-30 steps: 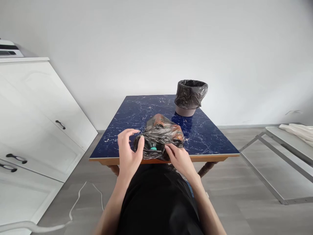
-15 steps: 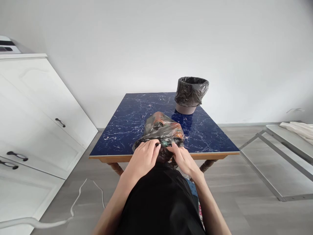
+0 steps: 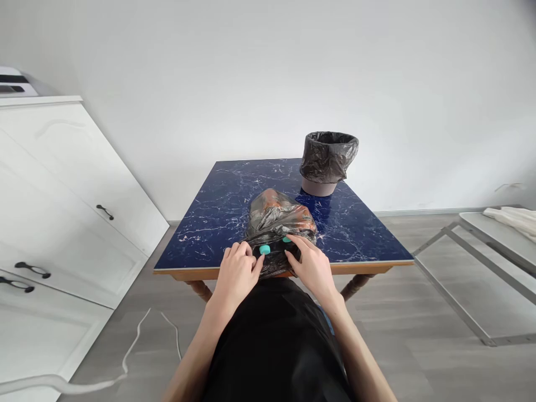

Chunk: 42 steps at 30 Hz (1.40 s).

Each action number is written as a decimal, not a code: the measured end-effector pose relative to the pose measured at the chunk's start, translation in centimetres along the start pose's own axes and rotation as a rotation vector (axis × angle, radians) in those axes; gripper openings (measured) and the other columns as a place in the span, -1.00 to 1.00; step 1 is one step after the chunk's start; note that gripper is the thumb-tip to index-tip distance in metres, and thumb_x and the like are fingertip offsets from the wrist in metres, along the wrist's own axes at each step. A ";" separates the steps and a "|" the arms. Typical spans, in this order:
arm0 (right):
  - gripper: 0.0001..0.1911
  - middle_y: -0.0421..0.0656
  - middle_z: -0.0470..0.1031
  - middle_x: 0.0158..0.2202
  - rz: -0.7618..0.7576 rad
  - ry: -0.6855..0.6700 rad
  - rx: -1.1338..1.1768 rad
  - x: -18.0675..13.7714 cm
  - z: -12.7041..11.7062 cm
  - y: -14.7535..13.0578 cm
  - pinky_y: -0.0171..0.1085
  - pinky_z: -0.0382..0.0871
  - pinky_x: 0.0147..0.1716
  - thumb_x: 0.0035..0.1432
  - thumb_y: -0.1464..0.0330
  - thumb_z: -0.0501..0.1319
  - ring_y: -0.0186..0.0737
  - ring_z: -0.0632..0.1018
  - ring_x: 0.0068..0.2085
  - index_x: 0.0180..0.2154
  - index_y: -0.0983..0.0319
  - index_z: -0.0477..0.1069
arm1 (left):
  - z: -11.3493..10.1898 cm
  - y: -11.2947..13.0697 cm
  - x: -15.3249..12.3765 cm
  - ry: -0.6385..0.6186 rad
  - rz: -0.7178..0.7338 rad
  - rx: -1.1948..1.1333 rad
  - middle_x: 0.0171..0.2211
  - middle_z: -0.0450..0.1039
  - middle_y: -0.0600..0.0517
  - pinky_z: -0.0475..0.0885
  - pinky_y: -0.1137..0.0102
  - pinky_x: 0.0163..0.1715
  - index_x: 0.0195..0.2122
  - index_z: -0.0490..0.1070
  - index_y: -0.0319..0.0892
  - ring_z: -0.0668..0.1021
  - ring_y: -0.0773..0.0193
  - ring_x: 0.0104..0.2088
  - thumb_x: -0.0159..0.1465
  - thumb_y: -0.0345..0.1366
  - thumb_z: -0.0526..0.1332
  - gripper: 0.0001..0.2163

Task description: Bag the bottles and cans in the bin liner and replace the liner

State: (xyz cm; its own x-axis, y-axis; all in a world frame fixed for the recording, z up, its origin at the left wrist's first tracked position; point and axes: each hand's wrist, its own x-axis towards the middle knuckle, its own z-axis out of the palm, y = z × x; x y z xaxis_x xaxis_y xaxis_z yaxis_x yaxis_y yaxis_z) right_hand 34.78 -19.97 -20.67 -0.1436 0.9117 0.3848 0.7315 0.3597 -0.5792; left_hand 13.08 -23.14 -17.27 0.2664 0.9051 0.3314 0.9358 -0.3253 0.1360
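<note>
A filled, crumpled dark plastic bag [image 3: 278, 222] lies on the blue marbled table [image 3: 218, 212] near its front edge. Orange and teal items show through the plastic, and two teal caps [image 3: 264, 249] peek out at the bag's near opening. My left hand [image 3: 238, 273] rests on the bag's left near edge with fingers curled into the plastic. My right hand [image 3: 312, 267] presses on the bag's right near edge, fingers bent on the plastic beside a teal cap.
A small bin lined with a black bag [image 3: 327, 163] stands at the table's far right. A white cabinet [image 3: 62, 195] is on the left, a white cable [image 3: 138, 346] on the floor, a low grey frame with cloth [image 3: 502, 223] on the right.
My left hand came from raised and open down onto the bag. Both hands have shifted along the bag's near edge, and the teal caps now show at the opening.
</note>
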 end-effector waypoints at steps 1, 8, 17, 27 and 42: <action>-0.57 -0.06 0.58 0.22 0.011 0.016 -0.012 0.1 0.1 0.0 -0.06 0.57 -0.06 0.42 0.31 0.16 0.07 0.65 0.08 0.27 0.12 0.45 | 0.1 -0.1 0.0 0.010 -0.013 0.012 -0.20 0.51 -0.17 0.40 0.03 -0.10 -0.59 0.48 -0.13 0.54 -0.07 -0.12 0.55 -0.12 0.06 -0.46; -0.47 0.07 0.39 0.37 0.051 0.054 -0.091 1.1 2.2 0.8 -0.01 0.60 -0.22 0.42 0.25 0.13 0.18 0.64 0.08 0.35 0.17 0.35 | 2.6 -0.2 0.6 0.186 -0.142 -0.042 0.24 0.41 -0.38 0.28 -0.15 0.25 0.22 0.47 -0.25 0.41 -0.35 0.28 0.49 0.02 0.14 -0.52; -0.52 0.08 0.43 0.26 0.075 0.139 -0.079 2.9 3.8 1.6 -0.17 0.51 -0.32 0.45 0.19 0.07 0.05 0.66 -0.04 0.30 0.17 0.36 | 4.7 0.4 2.5 0.270 -0.213 0.021 0.25 0.30 -0.63 0.19 -0.31 0.27 0.40 0.13 -0.52 0.36 -0.56 0.30 0.45 0.18 0.12 -0.19; -0.46 0.01 0.64 -0.05 0.136 0.095 0.001 2.7 4.4 1.0 -0.23 0.36 -0.39 0.47 0.06 0.08 0.04 0.67 -0.14 0.29 0.24 0.22 | 5.6 0.3 2.6 0.259 -0.264 0.038 -0.02 0.47 -0.38 0.33 -0.20 0.13 0.13 0.32 -0.30 0.49 -0.38 0.08 0.44 -0.08 0.18 -0.60; -0.41 -0.14 0.67 -0.16 0.057 0.053 0.287 2.6 6.0 1.8 -0.25 0.36 -0.35 0.39 0.06 0.13 -0.15 0.63 -0.33 0.29 0.24 0.20 | 1.2 -3.6 1.9 0.288 -0.189 0.016 -0.19 0.51 -0.19 0.41 -0.01 0.04 -0.25 0.47 -0.10 0.54 -0.21 -0.04 0.45 -0.01 0.20 -0.72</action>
State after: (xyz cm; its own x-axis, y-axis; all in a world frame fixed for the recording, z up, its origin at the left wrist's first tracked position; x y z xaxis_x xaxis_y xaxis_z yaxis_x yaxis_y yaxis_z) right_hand 31.73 -15.76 -25.03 -0.0668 0.9233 0.3783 0.5176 0.3562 -0.7780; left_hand 10.50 -19.91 -18.27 0.0144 0.8335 0.5523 0.9664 -0.1533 0.2063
